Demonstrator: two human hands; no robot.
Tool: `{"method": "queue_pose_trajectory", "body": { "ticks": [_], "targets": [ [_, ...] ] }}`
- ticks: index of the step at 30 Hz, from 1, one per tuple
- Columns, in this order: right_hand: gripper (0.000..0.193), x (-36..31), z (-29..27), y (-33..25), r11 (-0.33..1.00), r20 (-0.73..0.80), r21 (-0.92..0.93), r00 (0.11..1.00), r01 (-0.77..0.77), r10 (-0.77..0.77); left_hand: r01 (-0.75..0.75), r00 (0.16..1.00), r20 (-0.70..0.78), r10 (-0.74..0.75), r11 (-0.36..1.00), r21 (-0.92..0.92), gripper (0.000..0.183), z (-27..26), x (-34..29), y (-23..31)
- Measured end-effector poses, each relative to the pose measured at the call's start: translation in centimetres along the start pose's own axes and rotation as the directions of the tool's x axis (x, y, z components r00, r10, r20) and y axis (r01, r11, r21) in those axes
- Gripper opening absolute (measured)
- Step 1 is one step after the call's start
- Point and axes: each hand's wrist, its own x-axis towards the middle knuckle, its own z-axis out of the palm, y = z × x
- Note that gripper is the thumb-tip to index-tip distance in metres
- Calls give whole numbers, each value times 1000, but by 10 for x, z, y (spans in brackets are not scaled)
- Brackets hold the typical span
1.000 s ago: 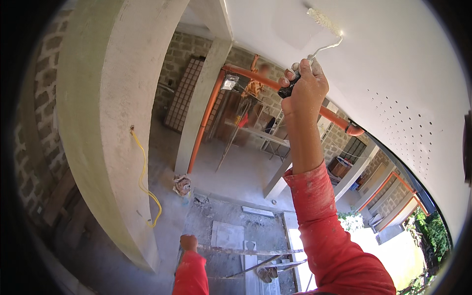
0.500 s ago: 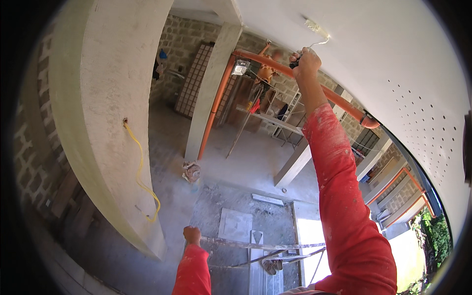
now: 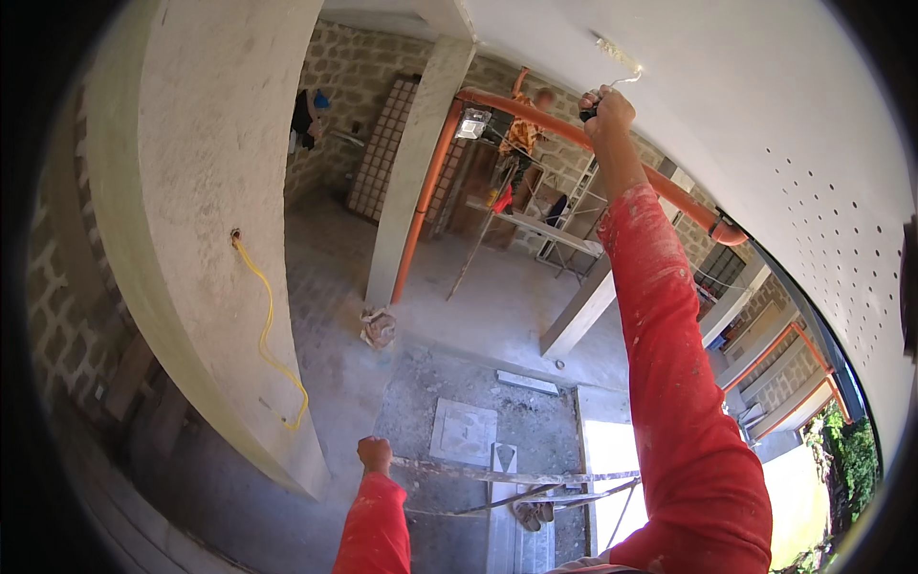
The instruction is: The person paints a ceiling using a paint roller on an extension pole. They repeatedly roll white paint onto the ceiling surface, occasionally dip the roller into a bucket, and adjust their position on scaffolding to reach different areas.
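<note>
Raised high at the upper right, my right hand (image 3: pixel 609 112) is closed round the dark handle of a paint roller (image 3: pixel 620 55). The roller's pale, paint-covered sleeve lies against the white ceiling (image 3: pixel 708 57), and its bent wire frame shows above my fist. Low in the middle, my left hand (image 3: pixel 375 452) is a closed fist at the end of a paint-spattered scaffold rail (image 3: pixel 507 474); the fingers' undersides are hidden. Both arms wear red sleeves marked with white paint. My shoes (image 3: pixel 532 514) show on a plank (image 3: pixel 502 536) below.
A concrete column (image 3: pixel 210 191) with a yellow cable (image 3: pixel 263 316) stands at left. An orange pipe (image 3: pixel 535 117) runs under the ceiling, with a floodlight (image 3: pixel 472 122) beside it. Farther off, another person (image 3: pixel 521 134) is on a scaffold with one arm raised. Ceiling perforations (image 3: pixel 832 220) are at right.
The whole view has shifted slightly. My right hand and the roller sit a little farther right in the picture, the roller still at the ceiling. My left hand stays at the rail.
</note>
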Motion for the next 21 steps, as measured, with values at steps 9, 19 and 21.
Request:
{"method": "queue_pose_trajectory", "body": {
  "ticks": [9, 19, 21],
  "targets": [
    [7, -223, 72, -48, 965, 180, -66, 954, 255, -240, 60, 998, 5, -60, 995, -78, 19, 17, 12, -13],
    [8, -372, 121, -98, 942, 280, 0, 904, 336, -323, -227, 969, 93, 230, 973, -36, 8, 44, 48, -66],
    [9, -390, 121, -105, 927, 298, -29, 888, 374, -350, -158, 984, 83, 160, 987, -23, 7, 54, 39, -53]
  ]
}}
